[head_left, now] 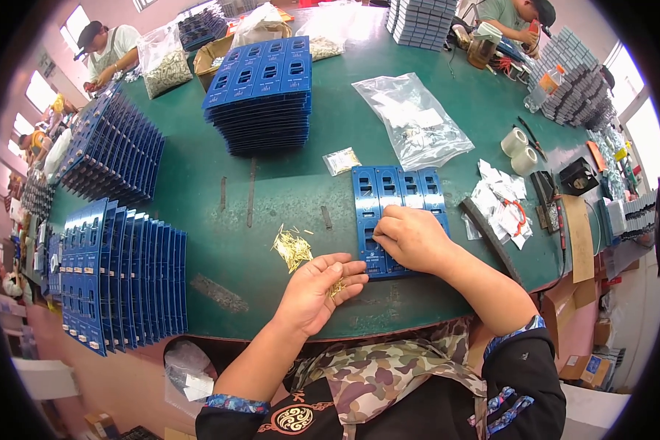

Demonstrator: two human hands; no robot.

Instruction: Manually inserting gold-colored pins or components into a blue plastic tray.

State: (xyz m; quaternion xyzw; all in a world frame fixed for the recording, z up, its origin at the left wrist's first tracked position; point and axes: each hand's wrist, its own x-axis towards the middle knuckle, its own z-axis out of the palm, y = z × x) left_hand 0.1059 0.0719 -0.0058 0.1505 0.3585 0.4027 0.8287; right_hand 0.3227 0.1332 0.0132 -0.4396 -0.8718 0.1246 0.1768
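A blue circuit board panel (365,192) with rows of rectangular cutouts lies flat on the green table in front of me. My right hand (416,238) rests over its middle, thumb and fingertips pinched together against the board; whatever they hold is hidden. Beside the panel's lower left corner, my left hand (317,293) is turned palm up and half curled, cupping several thin brass pins (336,287). A loose heap of the same brass pins (293,249) lies on the table just beyond my left hand.
Tall stacks of blue panels stand at the far middle (260,95) and left (121,279). Beyond my panel lie a small bag (341,161) and a large clear plastic bag (414,121). Tape rolls (519,150), red-handled scissors (517,214) and a dark strip (490,242) sit at right. Two people work across the table.
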